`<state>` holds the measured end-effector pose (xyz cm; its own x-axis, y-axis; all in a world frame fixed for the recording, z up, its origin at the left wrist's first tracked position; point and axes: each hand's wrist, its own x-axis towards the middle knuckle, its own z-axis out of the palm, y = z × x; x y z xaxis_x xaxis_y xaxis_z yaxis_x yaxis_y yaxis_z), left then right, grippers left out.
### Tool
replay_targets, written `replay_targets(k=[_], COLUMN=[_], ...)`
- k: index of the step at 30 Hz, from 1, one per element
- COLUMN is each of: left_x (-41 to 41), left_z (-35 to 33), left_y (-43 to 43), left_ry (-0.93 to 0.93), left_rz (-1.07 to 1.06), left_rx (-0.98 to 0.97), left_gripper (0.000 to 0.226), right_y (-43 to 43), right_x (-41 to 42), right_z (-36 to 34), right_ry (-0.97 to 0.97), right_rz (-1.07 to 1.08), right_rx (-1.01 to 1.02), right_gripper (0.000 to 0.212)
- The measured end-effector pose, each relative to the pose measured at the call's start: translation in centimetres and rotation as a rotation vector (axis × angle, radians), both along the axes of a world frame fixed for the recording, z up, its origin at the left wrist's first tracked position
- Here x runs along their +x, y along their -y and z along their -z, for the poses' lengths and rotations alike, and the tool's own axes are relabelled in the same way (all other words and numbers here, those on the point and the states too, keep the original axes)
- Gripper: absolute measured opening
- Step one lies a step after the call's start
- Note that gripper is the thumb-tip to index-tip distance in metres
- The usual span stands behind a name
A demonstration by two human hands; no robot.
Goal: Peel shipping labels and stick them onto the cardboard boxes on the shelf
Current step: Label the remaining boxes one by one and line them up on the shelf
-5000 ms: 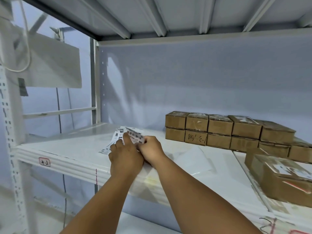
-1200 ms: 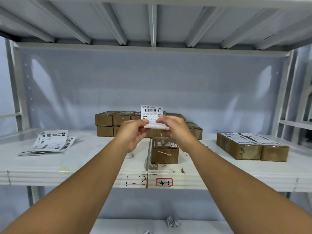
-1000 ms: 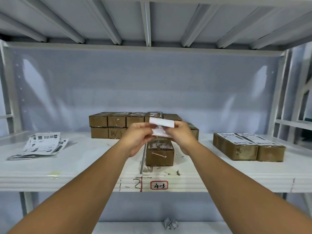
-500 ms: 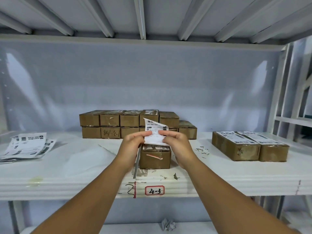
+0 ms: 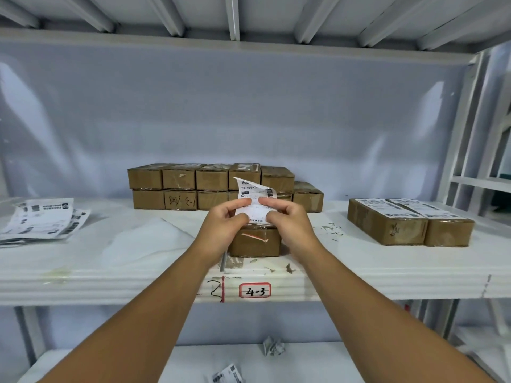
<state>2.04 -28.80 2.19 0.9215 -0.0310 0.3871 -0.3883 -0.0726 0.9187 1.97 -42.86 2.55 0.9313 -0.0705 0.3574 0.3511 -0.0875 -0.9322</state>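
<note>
I hold a white shipping label [image 5: 255,197] with barcodes between both hands, just above a small cardboard box [image 5: 255,243] near the shelf's front edge. My left hand [image 5: 225,226] pinches the label's left side, my right hand [image 5: 287,223] pinches its right side. The label's upper part curls up and away from the lower sheet. A two-layer stack of brown boxes [image 5: 210,185] stands behind at the back wall. Two larger boxes [image 5: 409,226] with labels on top sit at the right.
A pile of label sheets [image 5: 41,219] lies at the shelf's left. The white shelf [image 5: 110,275] carries a tag reading 4-3 [image 5: 255,291] on its front edge. Crumpled paper [image 5: 273,346] and a loose label [image 5: 228,377] lie on the lower shelf.
I moved from the label pile at the left to the shelf's middle with one label. My hands came down toward the front box, and the label's top has curled away from its backing.
</note>
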Motion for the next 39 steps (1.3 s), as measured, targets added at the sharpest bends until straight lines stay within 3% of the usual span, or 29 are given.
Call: replay_targets(k=[16, 22, 28, 35, 39], left_x=[0.6, 0.18, 0.28, 0.52, 0.32], left_z=[0.53, 0.17, 0.31, 0.54, 0.39], left_y=[-0.15, 0.02, 0.01, 0.04, 0.35], left_ry=[-0.013, -0.006, 0.078, 0.084, 0.146], left_rz=[0.063, 0.041, -0.043, -0.092, -0.129], left_rx=[0.002, -0.001, 0.078, 0.163, 0.259], left_gripper=[0.043, 0.039, 0.024, 0.034, 0.026], right_y=[0.06, 0.28, 0.27, 0.15, 0.1], right_x=[0.08, 0.22, 0.1, -0.16, -0.19], right_z=[0.42, 0.4, 0.33, 0.16, 0.15], right_ry=[0.04, -0.056, -0.106, -0.129, -0.12], right_rz=[0.001, -0.053, -0.061, -0.084, -0.078], right_rx=[-0.042, 0.011, 0.023, 0.029, -0.014], right_gripper=[0.039, 0.042, 0.043, 0.044, 0.044])
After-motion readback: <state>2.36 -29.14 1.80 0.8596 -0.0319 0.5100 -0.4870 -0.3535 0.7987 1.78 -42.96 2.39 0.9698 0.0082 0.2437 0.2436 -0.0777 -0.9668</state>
